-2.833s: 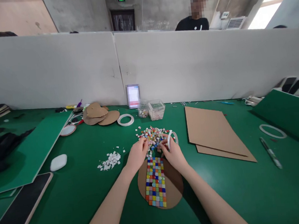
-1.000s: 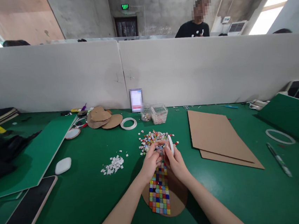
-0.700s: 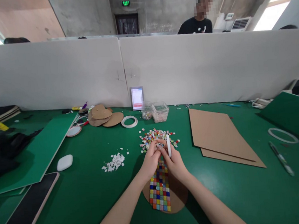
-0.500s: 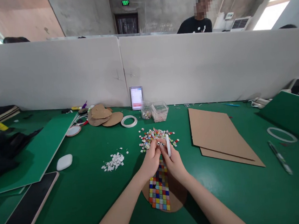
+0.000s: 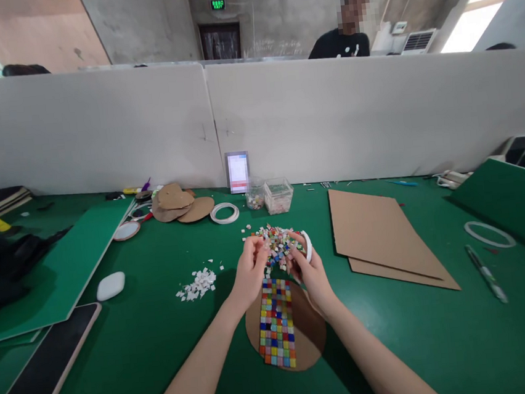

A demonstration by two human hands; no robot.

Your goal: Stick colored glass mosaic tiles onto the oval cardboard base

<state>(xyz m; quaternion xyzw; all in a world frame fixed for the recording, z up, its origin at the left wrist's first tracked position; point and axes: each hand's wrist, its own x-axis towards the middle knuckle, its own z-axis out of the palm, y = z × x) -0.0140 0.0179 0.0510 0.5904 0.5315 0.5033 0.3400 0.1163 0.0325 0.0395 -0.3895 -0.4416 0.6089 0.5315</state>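
Rows of coloured mosaic tiles [image 5: 277,324] cover the left and middle part of a round cardboard disc [image 5: 311,341]. Beyond the disc lies a pile of loose coloured tiles [image 5: 277,245]. My left hand [image 5: 253,266] is at the pile's left edge, its thumb and fingers pinched together; anything between them is too small to name. At the pile's right side, my right hand [image 5: 309,270] has a white tape ring [image 5: 308,246] around or against its fingers. Its fingertips are bent toward the tiles.
White chips [image 5: 199,285] lie left of the pile. Behind it stand a clear box [image 5: 278,195], a jar [image 5: 255,196] and a phone [image 5: 238,172]. Cardboard sheets [image 5: 367,221] are on the right, cardboard discs [image 5: 174,199] back left. A person [image 5: 343,43] is beyond the partition.
My hands, previously together over the near edge of the pile, have moved apart. More of the pile and the upper tile rows now show. The white ring has shifted right and tilted.
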